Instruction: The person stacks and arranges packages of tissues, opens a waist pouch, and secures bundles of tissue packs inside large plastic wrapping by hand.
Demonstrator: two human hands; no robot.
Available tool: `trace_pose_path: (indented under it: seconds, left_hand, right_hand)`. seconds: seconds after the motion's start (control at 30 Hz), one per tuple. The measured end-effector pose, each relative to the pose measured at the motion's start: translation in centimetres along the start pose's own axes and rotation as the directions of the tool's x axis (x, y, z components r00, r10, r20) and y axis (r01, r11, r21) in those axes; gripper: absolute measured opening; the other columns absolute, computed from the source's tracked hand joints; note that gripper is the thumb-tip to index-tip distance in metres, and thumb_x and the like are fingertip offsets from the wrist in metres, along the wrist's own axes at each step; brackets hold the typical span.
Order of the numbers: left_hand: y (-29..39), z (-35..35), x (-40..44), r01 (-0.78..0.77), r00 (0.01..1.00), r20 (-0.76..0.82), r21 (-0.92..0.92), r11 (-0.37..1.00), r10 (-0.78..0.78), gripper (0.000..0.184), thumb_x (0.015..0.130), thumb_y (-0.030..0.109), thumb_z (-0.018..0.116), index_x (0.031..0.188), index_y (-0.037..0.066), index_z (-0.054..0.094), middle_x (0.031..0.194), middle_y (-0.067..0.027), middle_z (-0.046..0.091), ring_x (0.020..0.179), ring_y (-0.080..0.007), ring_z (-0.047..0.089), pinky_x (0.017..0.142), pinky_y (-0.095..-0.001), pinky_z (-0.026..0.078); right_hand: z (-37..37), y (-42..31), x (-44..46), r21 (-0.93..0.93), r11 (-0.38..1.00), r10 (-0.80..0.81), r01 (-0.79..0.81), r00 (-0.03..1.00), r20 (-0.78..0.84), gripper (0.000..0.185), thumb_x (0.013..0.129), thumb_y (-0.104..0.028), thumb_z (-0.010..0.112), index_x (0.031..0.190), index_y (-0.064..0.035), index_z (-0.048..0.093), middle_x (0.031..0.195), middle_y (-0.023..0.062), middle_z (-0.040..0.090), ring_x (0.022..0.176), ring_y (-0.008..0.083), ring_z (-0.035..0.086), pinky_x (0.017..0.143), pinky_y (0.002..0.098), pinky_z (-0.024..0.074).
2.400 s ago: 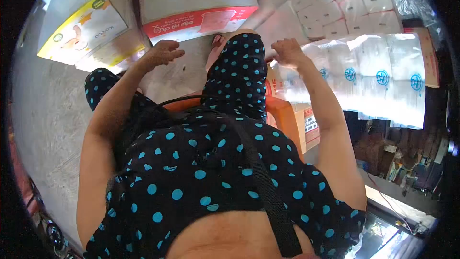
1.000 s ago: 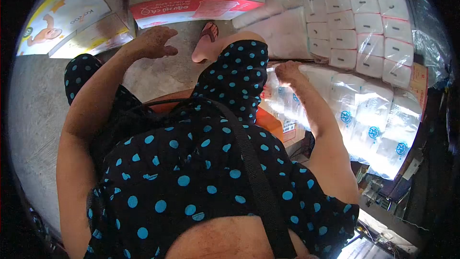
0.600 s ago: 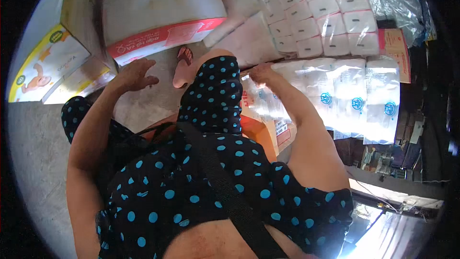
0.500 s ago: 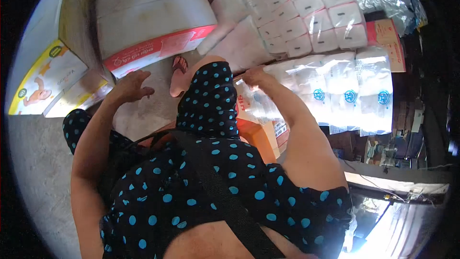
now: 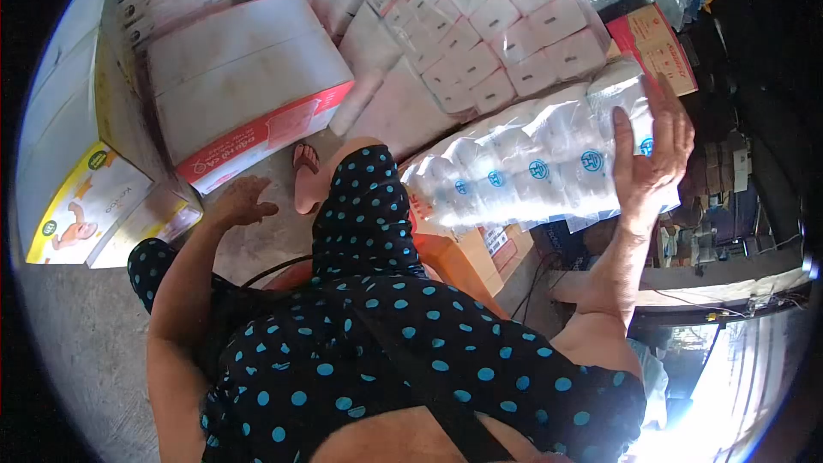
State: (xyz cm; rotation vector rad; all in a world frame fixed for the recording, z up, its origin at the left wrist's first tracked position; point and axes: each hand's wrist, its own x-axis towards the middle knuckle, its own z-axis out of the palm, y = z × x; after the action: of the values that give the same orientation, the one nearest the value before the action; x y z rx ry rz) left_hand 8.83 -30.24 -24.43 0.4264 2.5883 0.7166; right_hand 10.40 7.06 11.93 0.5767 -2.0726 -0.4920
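My right hand [image 5: 653, 146] lies over the far right end of a long clear plastic pack of white rolls [image 5: 523, 159] with blue logos, its fingers spread and holding nothing visible. The pack rests on cardboard boxes to the right of my knee. My left hand [image 5: 243, 203] hangs in the air above my left thigh, near the white box with a red band [image 5: 266, 133]. Its fingers are apart and nothing is in it.
A yellow and white carton [image 5: 86, 206] stands at the left. Wrapped white packs [image 5: 506, 26] are stacked at the top. An orange stool [image 5: 454, 261] is under me, beside a cardboard box [image 5: 514, 249]. Grey floor [image 5: 94, 334] shows at the left; my sandalled foot [image 5: 306, 176] is ahead.
My right hand has moved from the near end of the roll pack to its far right end, and its fingers have spread. My left hand stays near the boxes, still empty. The view has shifted.
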Motion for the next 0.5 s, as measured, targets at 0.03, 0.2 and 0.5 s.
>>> trace_pose_path:
  seconds: [0.03, 0.2, 0.5]
  left_hand:
    - [0.4, -0.2, 0.0, -0.011, 1.0, 0.004, -0.009, 1.0, 0.011, 0.066, 0.073, 0.04, 0.063, 0.121, -0.001, 0.044, 0.118, -0.0206, 0.048, 0.112, -0.0322, 0.045, 0.094, -0.0375, 0.036]
    - [0.8, -0.3, 0.3, -0.032, 0.999, 0.001, -0.014, 0.999, 0.032, 0.066, 0.073, 0.04, 0.063, 0.121, -0.001, 0.044, 0.119, -0.0204, 0.048, 0.112, -0.0322, 0.044, 0.093, -0.0374, 0.037]
    - [1.2, -1.0, 0.2, 0.013, 0.998, 0.069, -0.029, 0.999, -0.011, 0.066, 0.074, 0.04, 0.062, 0.122, -0.001, 0.043, 0.121, -0.02, 0.046, 0.114, -0.032, 0.043, 0.095, -0.0371, 0.035]
  right_hand:
    - [0.0, 1.9, -0.4, 0.003, 1.0, -0.001, 0.001, 1.0, -0.001, 0.038, 0.077, -0.023, 0.064, 0.11, -0.0072, 0.056, 0.114, 0.0101, 0.054, 0.105, 0.0267, 0.051, 0.089, 0.0387, 0.0367]
    - [2.1, 5.0, -1.9, -0.172, 0.966, 0.225, -0.193, 0.955, 0.194, 0.047, 0.083, -0.04, 0.054, 0.114, -0.0048, 0.051, 0.105, 0.0154, 0.058, 0.094, 0.0325, 0.057, 0.076, 0.0409, 0.0453]
    - [2.4, 6.0, -2.5, -0.137, 0.982, 0.153, -0.132, 0.976, 0.153, 0.047, 0.08, -0.039, 0.058, 0.112, -0.0048, 0.052, 0.095, 0.0165, 0.061, 0.083, 0.0336, 0.06, 0.067, 0.0383, 0.049]
